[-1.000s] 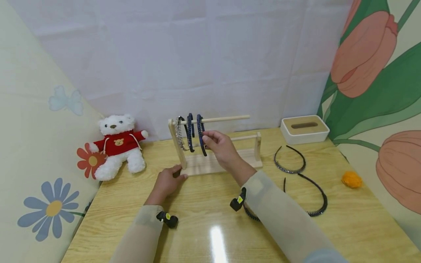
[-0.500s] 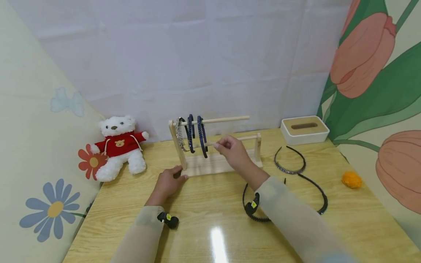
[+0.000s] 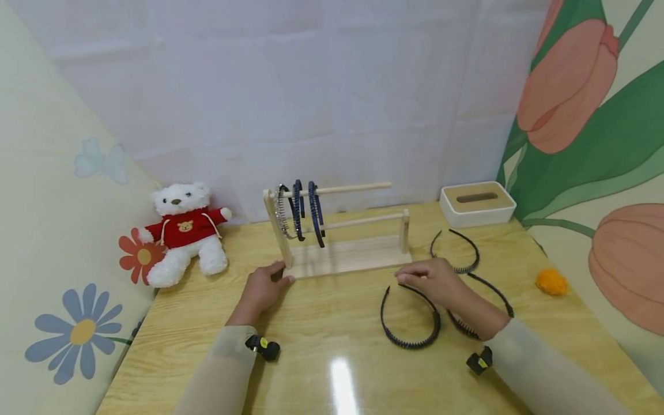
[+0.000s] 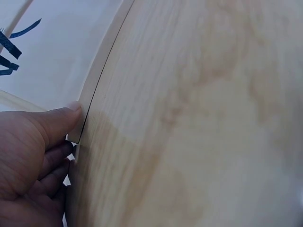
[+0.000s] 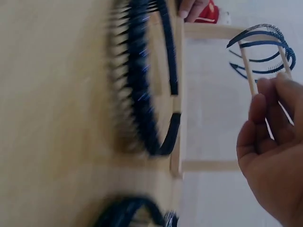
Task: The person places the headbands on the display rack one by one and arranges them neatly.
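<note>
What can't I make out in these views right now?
Head: part of the middle loose headband, hidden behind the right hand.
Left wrist: the hanging headbands, cut off by the left edge.
Right wrist: the near headband, its teeth blurred; the lower headband, cut off by the bottom edge.

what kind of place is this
Probably a decorated room corner, perhaps a child's or a staged display: a tulip mural on the right, a white teddy bear in a red top, and a wooden headband rack on the table.
</note>
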A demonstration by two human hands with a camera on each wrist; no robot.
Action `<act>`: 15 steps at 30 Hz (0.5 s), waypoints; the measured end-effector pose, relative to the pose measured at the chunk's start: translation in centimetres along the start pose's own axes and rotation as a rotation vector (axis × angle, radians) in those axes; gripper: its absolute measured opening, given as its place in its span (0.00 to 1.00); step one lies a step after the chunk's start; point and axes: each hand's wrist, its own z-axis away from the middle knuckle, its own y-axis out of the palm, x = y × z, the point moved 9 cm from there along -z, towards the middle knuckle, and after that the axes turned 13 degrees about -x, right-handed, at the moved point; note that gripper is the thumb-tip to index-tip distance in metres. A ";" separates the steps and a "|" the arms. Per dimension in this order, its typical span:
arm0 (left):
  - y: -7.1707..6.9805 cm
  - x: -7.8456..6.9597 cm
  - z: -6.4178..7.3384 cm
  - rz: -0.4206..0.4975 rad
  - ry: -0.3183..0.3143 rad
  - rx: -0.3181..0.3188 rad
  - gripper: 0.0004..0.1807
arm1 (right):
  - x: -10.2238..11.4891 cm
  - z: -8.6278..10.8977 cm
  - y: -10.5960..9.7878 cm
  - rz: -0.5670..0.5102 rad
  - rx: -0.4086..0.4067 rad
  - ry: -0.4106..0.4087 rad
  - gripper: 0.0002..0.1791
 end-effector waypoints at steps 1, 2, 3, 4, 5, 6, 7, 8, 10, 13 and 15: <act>0.0 0.0 0.0 0.000 0.001 0.001 0.33 | -0.4 0.7 -0.2 0.032 0.026 -0.010 0.13; 0.0 0.0 0.0 0.002 0.000 0.001 0.33 | -0.7 1.3 -0.4 0.066 0.060 -0.029 0.12; 0.1 0.0 0.0 0.002 0.000 0.003 0.33 | -1.0 2.0 -0.4 0.101 0.102 -0.042 0.11; 0.1 -0.1 0.0 0.002 0.001 0.003 0.33 | -1.3 2.7 -0.4 0.134 0.151 -0.059 0.11; 0.1 -0.1 0.0 0.001 0.003 0.003 0.33 | -1.5 3.4 -0.4 0.156 0.200 -0.073 0.12; 0.2 -0.1 0.0 -0.002 0.009 0.002 0.33 | -1.5 4.1 -0.4 0.193 0.244 -0.114 0.13; 0.2 -0.1 -0.1 -0.004 0.015 -0.001 0.33 | -1.5 4.7 -0.3 0.225 0.283 -0.165 0.15; 0.2 -0.1 -0.1 -0.006 0.024 -0.004 0.33 | -1.4 5.2 -0.3 0.256 0.316 -0.212 0.16; 0.2 0.0 -0.2 -0.008 0.038 -0.009 0.32 | -1.0 6.1 -0.3 0.308 0.360 -0.317 0.18; 0.2 0.1 -0.3 -0.001 0.041 -0.011 0.32 | -0.3 7.0 -0.2 0.358 0.365 -0.492 0.18; 0.2 0.2 -0.3 0.006 0.033 -0.008 0.32 | 0.2 7.4 0.0 0.384 0.341 -0.610 0.17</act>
